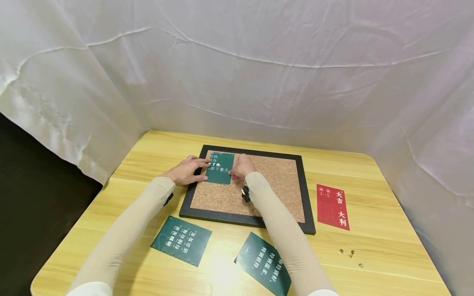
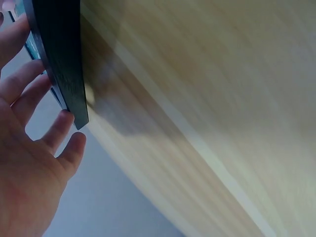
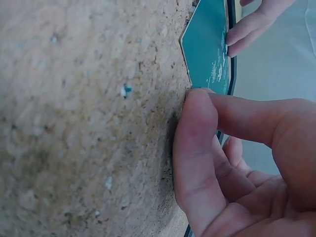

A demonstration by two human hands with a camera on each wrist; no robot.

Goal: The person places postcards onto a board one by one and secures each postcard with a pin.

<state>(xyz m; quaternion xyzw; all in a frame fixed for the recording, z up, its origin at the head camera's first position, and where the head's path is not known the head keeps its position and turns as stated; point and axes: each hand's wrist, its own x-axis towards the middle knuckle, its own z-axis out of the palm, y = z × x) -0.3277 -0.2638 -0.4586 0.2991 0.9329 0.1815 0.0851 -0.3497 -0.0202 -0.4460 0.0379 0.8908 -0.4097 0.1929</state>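
Observation:
A dark green card point(image 1: 219, 174) with white writing lies on the upper left of a black-framed corkboard point(image 1: 222, 199). My left hand point(image 1: 186, 170) reaches over the board's left frame, its fingertips on the card's left side. In the left wrist view, the fingers point(image 2: 37, 98) are spread along the black frame. At the card's right edge, my right hand point(image 1: 242, 167) pinches with thumb and forefinger. The right wrist view shows those fingertips pressed together at the green card point(image 3: 210, 54), close over the cork. Whether a small pin sits between them I cannot tell.
Two more green cards, one at left point(image 1: 182, 240) and one partly under the right forearm point(image 1: 264, 263), lie in front of the board. A red card point(image 1: 332, 206) lies to its right. Several tiny objects point(image 1: 352, 253) are near the right front. White cloth point(image 1: 259, 82) hangs behind.

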